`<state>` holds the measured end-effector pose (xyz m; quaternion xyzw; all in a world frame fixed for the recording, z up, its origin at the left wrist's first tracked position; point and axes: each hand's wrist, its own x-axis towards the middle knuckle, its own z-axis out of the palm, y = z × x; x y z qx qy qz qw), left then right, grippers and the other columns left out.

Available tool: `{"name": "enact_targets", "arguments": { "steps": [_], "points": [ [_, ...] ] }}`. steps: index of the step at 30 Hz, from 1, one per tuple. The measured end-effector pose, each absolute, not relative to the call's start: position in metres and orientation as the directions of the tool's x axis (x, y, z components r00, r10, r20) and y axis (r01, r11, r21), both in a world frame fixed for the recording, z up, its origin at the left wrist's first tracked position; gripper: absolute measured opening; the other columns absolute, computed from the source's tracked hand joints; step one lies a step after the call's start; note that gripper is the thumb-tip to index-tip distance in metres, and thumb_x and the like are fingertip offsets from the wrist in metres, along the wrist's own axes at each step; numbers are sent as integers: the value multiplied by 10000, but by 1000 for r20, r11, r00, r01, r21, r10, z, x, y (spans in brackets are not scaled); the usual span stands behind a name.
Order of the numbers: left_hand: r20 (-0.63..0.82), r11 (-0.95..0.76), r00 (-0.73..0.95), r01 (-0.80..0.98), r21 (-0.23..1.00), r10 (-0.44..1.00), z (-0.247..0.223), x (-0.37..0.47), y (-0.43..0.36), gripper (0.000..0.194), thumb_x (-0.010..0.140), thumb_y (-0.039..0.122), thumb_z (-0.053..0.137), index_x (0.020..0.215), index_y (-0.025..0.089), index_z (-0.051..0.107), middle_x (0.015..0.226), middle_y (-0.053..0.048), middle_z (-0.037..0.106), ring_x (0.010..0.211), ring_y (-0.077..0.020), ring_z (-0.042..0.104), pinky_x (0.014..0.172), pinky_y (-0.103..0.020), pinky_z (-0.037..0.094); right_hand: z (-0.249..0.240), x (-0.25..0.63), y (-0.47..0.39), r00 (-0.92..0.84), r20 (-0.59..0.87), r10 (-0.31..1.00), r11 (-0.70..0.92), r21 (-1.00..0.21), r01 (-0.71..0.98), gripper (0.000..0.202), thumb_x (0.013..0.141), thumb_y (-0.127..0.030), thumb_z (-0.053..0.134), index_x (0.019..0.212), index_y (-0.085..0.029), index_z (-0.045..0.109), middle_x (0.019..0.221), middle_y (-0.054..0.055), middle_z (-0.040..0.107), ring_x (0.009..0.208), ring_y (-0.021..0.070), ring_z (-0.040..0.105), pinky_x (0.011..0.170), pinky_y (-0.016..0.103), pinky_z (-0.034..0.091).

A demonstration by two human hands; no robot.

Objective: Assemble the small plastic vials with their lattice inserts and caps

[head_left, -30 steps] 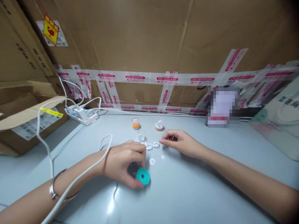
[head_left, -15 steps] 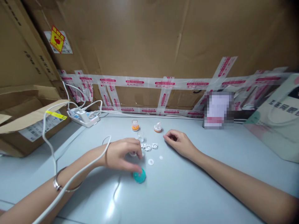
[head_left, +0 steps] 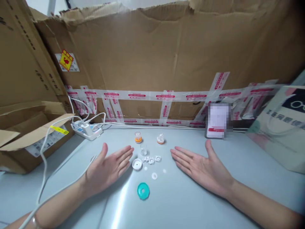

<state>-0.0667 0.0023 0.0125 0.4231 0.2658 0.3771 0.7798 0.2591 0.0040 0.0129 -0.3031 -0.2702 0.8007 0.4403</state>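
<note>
Teal cap [head_left: 143,196] lies unattached on the tabletop [head_left: 181,206], in front of the rest. The person's left hand [head_left: 108,170] and right hand [head_left: 205,170]: flat-palmed, fingers extended, grasping nothing. White cup [head_left: 137,166], clear cup [head_left: 143,151], openwork white pieces [head_left: 151,160] loose, apparently none joined; orange-banded capsule [head_left: 138,139] behind looks assembled.

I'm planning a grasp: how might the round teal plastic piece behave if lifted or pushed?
The round teal plastic piece would probably slide, not roll, since it lies flat on the smooth grey table. Its small size and plastic look suggest it's light; its crisp outline hints at stiffness.
</note>
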Motion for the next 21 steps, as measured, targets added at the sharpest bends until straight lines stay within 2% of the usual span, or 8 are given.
{"name": "enact_targets", "arguments": {
  "steps": [4,8,10,12,14,16,19,21],
  "points": [
    [-77,404,588,-449,797,806,2,-75,1,822,816,696,90,1338,123,364,1434,-107,306,1370,-197,157,1119,-332,179,5,264,-1,-426,-269,864,-491,-639,-592,786,795,-702,270,1231,-81,473,1356,185,429,1280,236,376,1074,358,300],
    [-34,347,609,-404,847,792,-3,-72,0,836,822,691,63,1343,113,369,1421,-119,330,1363,-213,183,1119,-352,180,2,263,-1,-423,-275,863,-487,-671,-559,793,799,-703,250,1239,-84,478,1357,184,429,1281,237,375,1072,351,308],
    [45,179,603,-306,935,796,0,-70,-2,775,837,680,114,1349,156,369,1420,-106,337,1349,-231,227,1106,-388,218,2,263,0,-423,-274,864,-479,-704,-524,795,798,-706,240,1244,-93,477,1355,182,431,1282,233,372,1068,345,315],
    [214,-172,576,-128,977,789,10,-68,-5,596,867,596,311,1339,239,383,1405,-80,371,1302,-248,327,1065,-416,297,4,263,2,-431,-268,862,-466,-753,-464,776,807,-696,235,1261,-108,461,1347,176,441,1279,230,378,1070,350,310],
    [411,-596,563,190,780,717,26,-64,-7,525,811,344,597,1303,284,426,1308,-90,483,1200,-264,434,1006,-418,349,7,261,4,-427,-243,871,-401,-854,-332,699,828,-658,279,1272,-144,446,1321,160,471,1260,230,407,1077,373,291],
    [426,-794,700,345,501,573,42,-56,-6,412,823,216,582,1218,305,510,1071,-67,624,980,-221,552,891,-368,415,11,255,6,-407,-181,895,-235,-968,-85,575,833,-581,410,1267,-205,442,1295,128,499,1236,235,430,1080,414,268],
    [208,-825,829,422,376,519,53,-39,0,436,768,376,629,1145,172,548,971,-113,615,853,-228,551,745,-334,460,14,243,5,-387,-61,920,74,-943,325,477,788,-457,580,1216,-271,483,1283,85,499,1214,255,426,1058,467,273],
    [64,-804,842,484,345,535,50,-29,4,479,695,427,684,1073,151,581,943,-109,606,825,-236,546,719,-336,462,11,236,3,-404,8,915,208,-866,455,422,790,-436,578,1170,-263,524,1262,84,504,1187,259,444,1035,472,304]
  ]
}}
